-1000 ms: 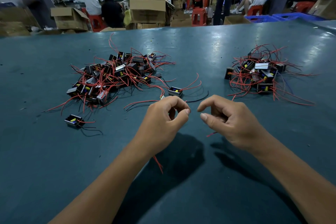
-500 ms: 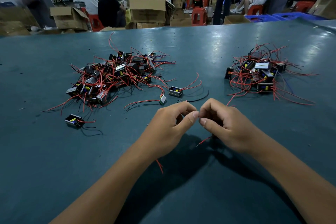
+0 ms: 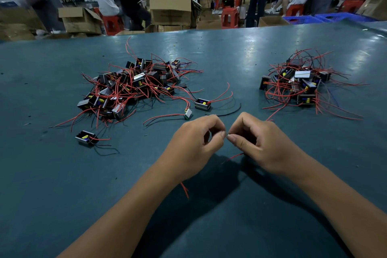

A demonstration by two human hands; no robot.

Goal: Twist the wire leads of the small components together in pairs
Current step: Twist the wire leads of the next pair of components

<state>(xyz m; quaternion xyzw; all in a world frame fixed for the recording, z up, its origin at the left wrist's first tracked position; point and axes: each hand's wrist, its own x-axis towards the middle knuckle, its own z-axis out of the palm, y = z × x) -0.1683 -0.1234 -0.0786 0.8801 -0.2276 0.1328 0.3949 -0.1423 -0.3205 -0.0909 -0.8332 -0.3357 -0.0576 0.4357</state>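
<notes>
Head view, looking down on a dark teal table (image 3: 62,174) where two bare forearms reach forward and meet near the middle. The left hand (image 3: 194,146) has its fingers curled in, thumb tip pressed toward the forefinger in a tight pinch. The right hand (image 3: 259,144) mirrors it, fingers curled, thumb and forefinger closed together. The two pinches almost touch, tip to tip, and a very fine wire end (image 3: 226,134) shows between them; it is too thin to tell how it is wound. A red lead (image 3: 232,157) trails out from under the right palm, and another red lead (image 3: 185,189) hangs below the left wrist. What the leads are joined to is hidden inside the curled fingers.

Just beyond the left knuckles lie a small silver component (image 3: 188,113) with long red and black leads, and a black box-shaped component (image 3: 202,104) with red leads. A loose black wire (image 3: 230,112) curves just past the gap between the hands. Farther off, ahead and left of the left fingers, sits a large pile of components (image 3: 129,86) tangled in red leads. Ahead and right of the right fingers is a smaller pile (image 3: 299,84). A single black component (image 3: 86,138) lies alone, well left of the left hand.

Bare tabletop lies between the piles beyond the fingertips, and on both sides of the forearms. The table's far edge runs well beyond the piles, with cardboard boxes (image 3: 169,10), red stools and people behind it.
</notes>
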